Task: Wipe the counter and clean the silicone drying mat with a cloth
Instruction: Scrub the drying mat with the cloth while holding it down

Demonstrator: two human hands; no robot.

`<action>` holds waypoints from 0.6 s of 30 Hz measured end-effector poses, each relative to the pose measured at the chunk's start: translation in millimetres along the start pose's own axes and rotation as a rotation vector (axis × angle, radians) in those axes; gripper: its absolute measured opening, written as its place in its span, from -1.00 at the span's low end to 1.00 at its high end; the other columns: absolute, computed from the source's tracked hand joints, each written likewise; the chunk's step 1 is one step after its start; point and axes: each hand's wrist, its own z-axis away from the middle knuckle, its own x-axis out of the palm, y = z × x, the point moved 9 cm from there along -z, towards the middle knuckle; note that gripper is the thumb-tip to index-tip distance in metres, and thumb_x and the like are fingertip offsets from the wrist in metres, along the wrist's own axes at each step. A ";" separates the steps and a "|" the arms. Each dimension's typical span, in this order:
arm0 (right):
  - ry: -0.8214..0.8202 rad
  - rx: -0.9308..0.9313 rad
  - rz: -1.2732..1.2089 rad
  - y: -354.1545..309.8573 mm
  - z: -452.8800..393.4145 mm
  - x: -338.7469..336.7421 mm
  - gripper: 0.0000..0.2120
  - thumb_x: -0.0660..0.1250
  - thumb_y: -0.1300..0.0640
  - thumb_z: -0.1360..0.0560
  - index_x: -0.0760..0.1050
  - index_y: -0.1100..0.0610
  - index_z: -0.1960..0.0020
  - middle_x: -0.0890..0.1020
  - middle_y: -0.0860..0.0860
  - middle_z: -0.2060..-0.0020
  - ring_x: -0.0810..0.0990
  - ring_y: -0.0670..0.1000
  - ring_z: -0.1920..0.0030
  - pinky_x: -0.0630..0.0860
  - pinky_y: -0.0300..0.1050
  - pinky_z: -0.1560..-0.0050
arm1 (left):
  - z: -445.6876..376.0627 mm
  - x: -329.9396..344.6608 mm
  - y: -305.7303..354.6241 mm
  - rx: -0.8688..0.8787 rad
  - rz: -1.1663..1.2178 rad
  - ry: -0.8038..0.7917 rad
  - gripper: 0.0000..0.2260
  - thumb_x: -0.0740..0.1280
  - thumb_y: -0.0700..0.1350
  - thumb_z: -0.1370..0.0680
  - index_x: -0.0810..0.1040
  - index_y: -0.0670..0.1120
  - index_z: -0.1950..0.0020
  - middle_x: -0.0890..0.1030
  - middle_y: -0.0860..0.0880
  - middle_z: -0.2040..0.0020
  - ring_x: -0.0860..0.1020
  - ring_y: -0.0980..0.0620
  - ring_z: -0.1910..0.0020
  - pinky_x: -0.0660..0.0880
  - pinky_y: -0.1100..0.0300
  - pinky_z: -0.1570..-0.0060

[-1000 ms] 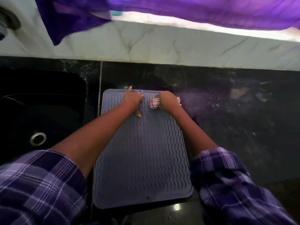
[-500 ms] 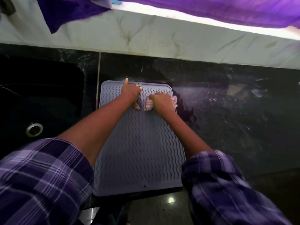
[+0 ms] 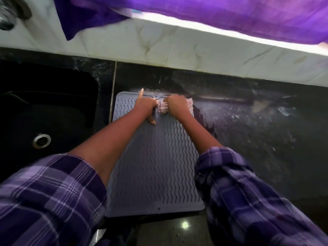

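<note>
Dark counter (image 3: 248, 132) is seen bearing grey silicone drying mat (image 3: 156, 166), laid beside the sink (image 3: 44, 110). At the mat's far edge, a bunched pink cloth (image 3: 163, 108) is clenched under the right hand (image 3: 177, 106). Left hand (image 3: 145, 105), just beside the cloth, is pressed on the mat, index finger extended.

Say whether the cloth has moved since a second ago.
Yes, slightly: the cloth under the right hand slid left along the mat's far edge toward the left hand.

Dim, motion-blurred; glare strip (image 3: 230, 35) up top, wide-angle bending at edges.
</note>
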 end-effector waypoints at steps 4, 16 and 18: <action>-0.191 0.022 -0.212 7.3 45.4 37.0 -0.76 0.33 0.21 -0.44 0.58 0.14 -0.10 0.66 0.14 0.01 0.62 0.15 -0.02 0.55 -0.02 -0.08 | 0.2 -4.3 0.7 -0.029 -0.091 0.003 -0.22 0.48 0.24 -0.32 0.37 -0.06 -0.44 0.48 -0.06 -0.39 0.38 0.04 -0.43 -0.28 -0.15 -0.49; -0.097 0.003 -0.123 1.3 78.2 13.6 -0.82 0.34 0.24 -0.41 0.60 0.14 0.00 0.66 0.11 0.12 0.63 0.10 0.06 0.54 -0.07 0.04 | 28.8 -2.8 26.4 0.134 -0.112 0.202 -0.71 0.44 -0.05 -0.45 0.61 -0.10 -0.13 0.64 -0.04 -0.09 0.52 0.01 -0.26 -0.21 -0.03 -0.54; -0.068 -0.057 0.008 -12.0 80.6 22.5 -0.78 0.32 0.20 -0.44 0.58 0.12 -0.08 0.67 0.11 0.04 0.62 0.12 -0.02 0.50 -0.06 -0.01 | 39.0 14.8 34.4 0.149 -0.033 0.091 -0.66 0.48 -0.01 -0.40 0.61 -0.06 -0.15 0.65 -0.03 -0.08 0.51 0.01 -0.28 -0.22 -0.09 -0.51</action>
